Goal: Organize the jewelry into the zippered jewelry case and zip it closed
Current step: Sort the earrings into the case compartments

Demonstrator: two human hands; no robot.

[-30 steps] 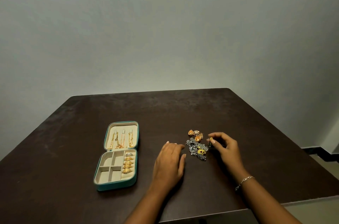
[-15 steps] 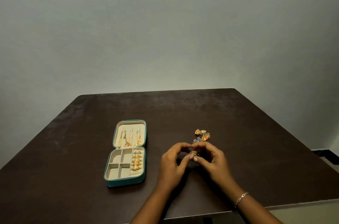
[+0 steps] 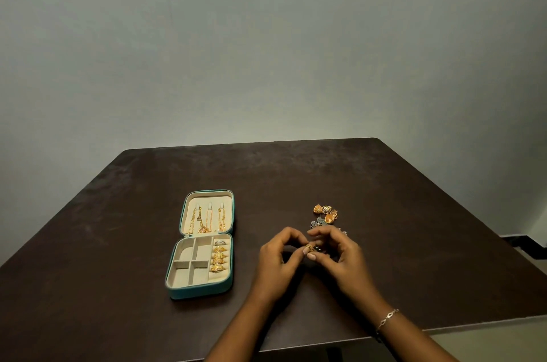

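Observation:
A teal zippered jewelry case (image 3: 174, 294) lies open on the dark table (image 3: 118, 243), left of my hands. Gold chains (image 3: 207, 221) hang in its lid, and several gold rings (image 3: 219, 259) fill the right-hand slot of its tray. My left hand (image 3: 275, 265) and my right hand (image 3: 340, 258) meet at the fingertips and pinch a small gold piece (image 3: 309, 247) between them. Just beyond my hands lies a loose pile of gold earrings (image 3: 325, 213) and silver-grey jewelry (image 3: 318, 223), partly hidden by my right hand.
The case's four tray compartments (image 3: 189, 264) on the left hold nothing. A thin bracelet (image 3: 387, 317) circles my right wrist. The table's near edge (image 3: 458, 326) runs just below my forearms, and a plain wall stands behind the table.
My left hand lifted off the table and joined my right hand in front of the pile. Both hands now pinch a small gold piece together. The view shifted slightly left.

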